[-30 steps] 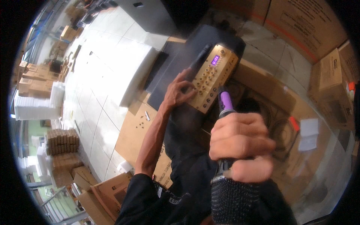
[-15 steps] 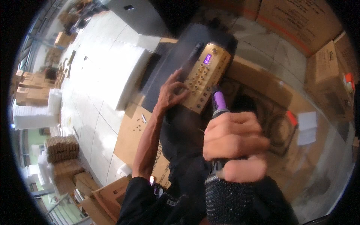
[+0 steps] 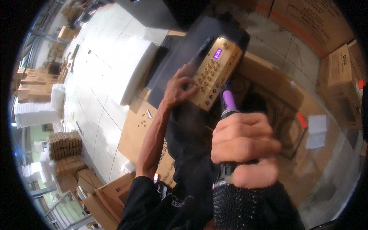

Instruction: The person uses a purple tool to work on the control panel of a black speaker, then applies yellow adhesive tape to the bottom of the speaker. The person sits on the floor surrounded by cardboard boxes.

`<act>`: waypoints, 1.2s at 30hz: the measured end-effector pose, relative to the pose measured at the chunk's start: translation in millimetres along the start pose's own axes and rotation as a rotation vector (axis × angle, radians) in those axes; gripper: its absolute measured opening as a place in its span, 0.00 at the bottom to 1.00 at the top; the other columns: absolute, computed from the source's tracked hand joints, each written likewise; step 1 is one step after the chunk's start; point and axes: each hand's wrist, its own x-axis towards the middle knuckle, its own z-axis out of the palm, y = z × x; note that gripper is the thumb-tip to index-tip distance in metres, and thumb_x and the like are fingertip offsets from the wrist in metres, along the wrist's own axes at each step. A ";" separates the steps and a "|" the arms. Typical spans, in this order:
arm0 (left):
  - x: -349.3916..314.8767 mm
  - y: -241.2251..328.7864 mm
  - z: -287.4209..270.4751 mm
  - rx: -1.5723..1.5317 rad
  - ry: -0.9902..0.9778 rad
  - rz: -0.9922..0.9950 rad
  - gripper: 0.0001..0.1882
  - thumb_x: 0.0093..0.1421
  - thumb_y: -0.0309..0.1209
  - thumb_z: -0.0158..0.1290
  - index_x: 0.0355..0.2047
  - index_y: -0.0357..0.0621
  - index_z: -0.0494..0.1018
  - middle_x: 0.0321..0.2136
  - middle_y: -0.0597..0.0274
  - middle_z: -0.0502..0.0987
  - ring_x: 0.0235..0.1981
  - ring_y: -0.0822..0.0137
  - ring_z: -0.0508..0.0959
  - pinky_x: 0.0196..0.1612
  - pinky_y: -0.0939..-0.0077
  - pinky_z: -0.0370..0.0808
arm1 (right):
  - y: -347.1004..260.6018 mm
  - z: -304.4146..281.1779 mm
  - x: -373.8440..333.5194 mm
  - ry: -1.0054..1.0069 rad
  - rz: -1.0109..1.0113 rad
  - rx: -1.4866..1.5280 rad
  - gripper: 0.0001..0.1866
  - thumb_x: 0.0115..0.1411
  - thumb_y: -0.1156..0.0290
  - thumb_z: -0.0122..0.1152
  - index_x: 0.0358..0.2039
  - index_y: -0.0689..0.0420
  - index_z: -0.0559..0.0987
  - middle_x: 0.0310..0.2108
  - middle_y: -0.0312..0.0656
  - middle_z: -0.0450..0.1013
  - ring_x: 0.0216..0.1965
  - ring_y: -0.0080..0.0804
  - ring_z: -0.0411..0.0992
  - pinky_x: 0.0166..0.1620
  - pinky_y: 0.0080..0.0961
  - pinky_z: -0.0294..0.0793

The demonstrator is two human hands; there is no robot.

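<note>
In front of me is a black speaker cabinet (image 3: 168, 73) with a gold control panel (image 3: 214, 73). The panel carries rows of small knobs, several sockets and a lit purple display (image 3: 217, 53). My left hand (image 3: 178, 88) rests at the panel's left edge, thumb and forefinger pinched at a knob. My right hand (image 3: 245, 147) is wrapped round a microphone (image 3: 229, 100). Its black mesh head points toward me, and a purple band shows beyond my knuckles, near the panel's right edge. The middle of the microphone is hidden by my fingers.
Left of the cabinet lies a white foam slab (image 3: 140, 73). Small screws dot a cardboard sheet (image 3: 132, 128). Round speaker cones (image 3: 293, 134), a red piece (image 3: 301, 120) and white paper (image 3: 316, 132) are at the right. Cardboard boxes (image 3: 339, 76) stand farther right.
The view has shifted slightly, so the panel appears a little higher and farther right. My left thumb and forefinger look more closely pinched at the knob. My right hand keeps its hold on the microphone.
</note>
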 end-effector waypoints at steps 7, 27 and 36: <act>-0.6 3.2 -0.5 -0.051 -0.002 -0.014 0.13 0.54 0.38 0.65 0.35 0.42 0.85 0.69 0.47 0.64 0.70 0.47 0.63 0.70 0.60 0.62 | 7.4 -3.8 -3.9 -0.025 0.008 0.031 0.18 0.52 0.76 0.66 0.36 0.47 0.66 0.22 0.37 0.73 0.17 0.27 0.73 0.22 0.26 0.77; 0.5 0.2 1.4 0.021 0.019 -0.007 0.12 0.50 0.36 0.69 0.33 0.46 0.85 0.69 0.52 0.64 0.69 0.48 0.65 0.73 0.53 0.58 | 9.8 0.3 -9.5 0.012 0.059 0.021 0.17 0.54 0.74 0.67 0.38 0.46 0.67 0.22 0.34 0.73 0.18 0.24 0.73 0.22 0.25 0.79; -0.4 5.4 -1.5 0.019 0.008 -0.029 0.13 0.51 0.36 0.69 0.35 0.44 0.84 0.69 0.51 0.65 0.69 0.49 0.66 0.70 0.57 0.63 | 1.8 -3.6 -7.4 0.011 0.085 0.061 0.15 0.55 0.73 0.65 0.38 0.49 0.68 0.23 0.39 0.74 0.17 0.28 0.73 0.21 0.27 0.78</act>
